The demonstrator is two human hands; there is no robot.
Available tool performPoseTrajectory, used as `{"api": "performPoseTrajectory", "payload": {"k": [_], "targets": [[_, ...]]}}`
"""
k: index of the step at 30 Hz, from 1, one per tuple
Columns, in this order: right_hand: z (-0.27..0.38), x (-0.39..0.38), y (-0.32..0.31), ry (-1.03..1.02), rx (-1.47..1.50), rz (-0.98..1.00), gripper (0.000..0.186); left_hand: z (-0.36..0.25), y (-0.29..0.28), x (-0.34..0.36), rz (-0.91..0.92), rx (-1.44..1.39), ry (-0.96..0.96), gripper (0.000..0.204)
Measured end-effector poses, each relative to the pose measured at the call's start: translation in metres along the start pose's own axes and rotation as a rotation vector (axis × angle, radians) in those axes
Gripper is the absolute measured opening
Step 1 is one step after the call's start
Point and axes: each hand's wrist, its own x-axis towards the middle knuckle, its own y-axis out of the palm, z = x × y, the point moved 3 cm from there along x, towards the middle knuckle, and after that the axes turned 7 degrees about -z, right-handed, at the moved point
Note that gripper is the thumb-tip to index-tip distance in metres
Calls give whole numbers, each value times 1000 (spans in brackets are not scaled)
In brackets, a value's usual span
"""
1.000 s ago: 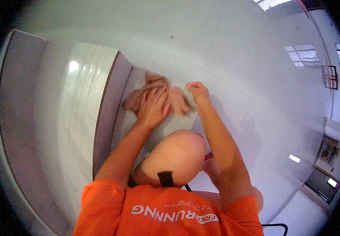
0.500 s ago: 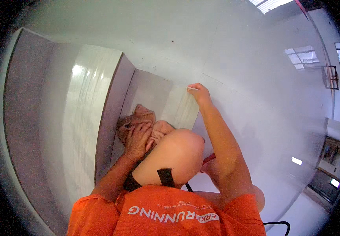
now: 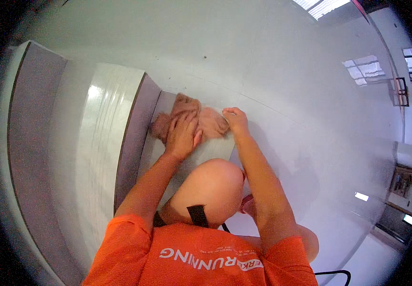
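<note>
A crumpled brown cloth [image 3: 213, 122] lies on the light-coloured step [image 3: 182, 164], close to the wall at its far end. My left hand [image 3: 183, 136] presses down on the cloth, its fingers bent into the folds and gripping them. Just right of the cloth, my right hand [image 3: 237, 118] is closed at the step's outer end beside the wall. A small pale bit shows at its fingertips, too small to name. Whether the right fingers touch the cloth's edge, I cannot tell.
Left of the step rises a higher step with a dark-edged riser [image 3: 137, 138], then another riser [image 3: 34, 105]. A smooth pale wall [image 3: 206, 52] curves along the far side. My bent knee [image 3: 210, 186] is close behind my hands. A dark cable [image 3: 339, 272] loops at lower right.
My left hand has slid the cloth away from me and to the right, across the step toward the wall. My right hand has shifted slightly left and nearer, beside the cloth.
</note>
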Motion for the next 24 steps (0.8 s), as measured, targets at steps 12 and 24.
{"api": "performPoseTrajectory", "payload": {"k": [12,24], "targets": [[19,-1,-7,-84,131,8,15,-14,-8,-2,36,-28,54,42],[57,-27,-29,-574,-504,-222,39,7,-42,-100,148,-35,-44,45]]}}
